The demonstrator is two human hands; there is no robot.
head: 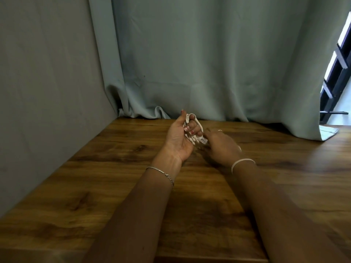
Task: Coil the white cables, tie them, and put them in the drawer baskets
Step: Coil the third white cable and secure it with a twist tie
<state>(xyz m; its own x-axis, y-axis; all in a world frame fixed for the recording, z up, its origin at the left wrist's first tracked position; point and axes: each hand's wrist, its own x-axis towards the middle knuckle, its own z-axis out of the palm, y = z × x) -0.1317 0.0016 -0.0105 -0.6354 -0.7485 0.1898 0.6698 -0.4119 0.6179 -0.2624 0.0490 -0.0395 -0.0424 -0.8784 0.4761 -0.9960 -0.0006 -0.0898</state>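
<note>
A white cable (197,126) is wound into a small coil around the curled fingers of my left hand (180,139), palm up, above the far middle of the wooden table (95,186). A clear plug on the cable's end (202,140) sticks out to the right of the coil. My right hand (222,147) is just right of the coil, back up, with its fingertips at the plug; they look pinched on it, but the grip is partly hidden. A white elastic band (242,162) sits round my right wrist. No drawer or basket is in view.
A grey-green curtain (209,63) hangs along the table's far edge, its hem resting on the wood. A grey wall (47,92) closes the left side. At the far right a dark-framed window (338,73) shows past the curtain's edge.
</note>
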